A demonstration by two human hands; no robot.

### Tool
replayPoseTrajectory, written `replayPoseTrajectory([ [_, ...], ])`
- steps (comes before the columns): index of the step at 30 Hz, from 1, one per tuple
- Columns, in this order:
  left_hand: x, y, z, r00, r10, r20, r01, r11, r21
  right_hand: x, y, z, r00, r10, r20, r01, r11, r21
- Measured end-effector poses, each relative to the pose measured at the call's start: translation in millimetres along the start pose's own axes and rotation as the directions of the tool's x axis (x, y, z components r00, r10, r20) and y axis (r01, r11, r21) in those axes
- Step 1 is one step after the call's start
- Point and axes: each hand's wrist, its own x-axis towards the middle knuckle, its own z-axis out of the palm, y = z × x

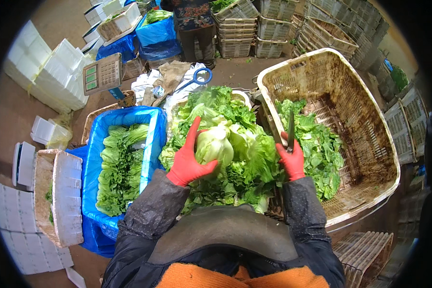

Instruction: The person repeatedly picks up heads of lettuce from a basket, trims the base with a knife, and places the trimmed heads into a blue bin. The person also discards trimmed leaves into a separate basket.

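My left hand (pixel 187 163), in a red glove, is curved around the pale base of a leafy lettuce head (pixel 215 144). The lettuce's green leaves spread right, over a heap of lettuce (pixel 216 97) in front of me. In my right hand (pixel 293 162), also red-gloved, is a knife (pixel 291 126) with its dark blade pointing up and away. That hand is over the near wall of a large crate (pixel 367 97), beside loose green leaves (pixel 318 154) lying in it. To my left, lettuces (pixel 120 172) lie in rows in a box lined with blue plastic (pixel 153 140).
A digital scale display (pixel 102 73) stands behind the blue-lined box. White foam boxes (pixel 54 72) are stacked at left, with an open foam box (pixel 63 198) nearer. A blue-handled tool (pixel 201 76) lies on sacks ahead. Beyond, a person (pixel 194 28) stands beside stacked crates (pixel 237 36).
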Motion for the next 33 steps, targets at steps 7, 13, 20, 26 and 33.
replayPoseTrajectory([
  [7,-3.5,11.7,-3.8,0.908,-0.129,0.399,0.266,0.913,-0.31,14.3,-47.9,53.6,0.718,-0.105,0.688,-0.075,0.971,0.226],
  [13,-11.6,-26.9,-33.7,0.758,-0.514,0.401,0.602,0.788,-0.13,1.8,20.9,90.2,0.623,-0.035,0.782,-0.424,0.824,0.375],
  [20,44.0,-52.1,-37.9,0.991,-0.094,0.094,0.037,0.873,0.486,-16.7,8.2,87.5,0.73,-0.062,0.68,-0.341,0.829,0.442],
  [26,-38.7,-64.5,26.9,0.957,-0.16,0.241,0.255,0.862,-0.439,-16.6,-10.2,46.9,0.893,0.068,0.445,-0.111,0.991,0.071],
  [33,-6.6,-85.5,7.9,0.604,-0.296,0.74,0.74,-0.137,-0.659,51.2,-86.5,25.2,0.95,-0.152,0.273,0.312,0.474,-0.824],
])
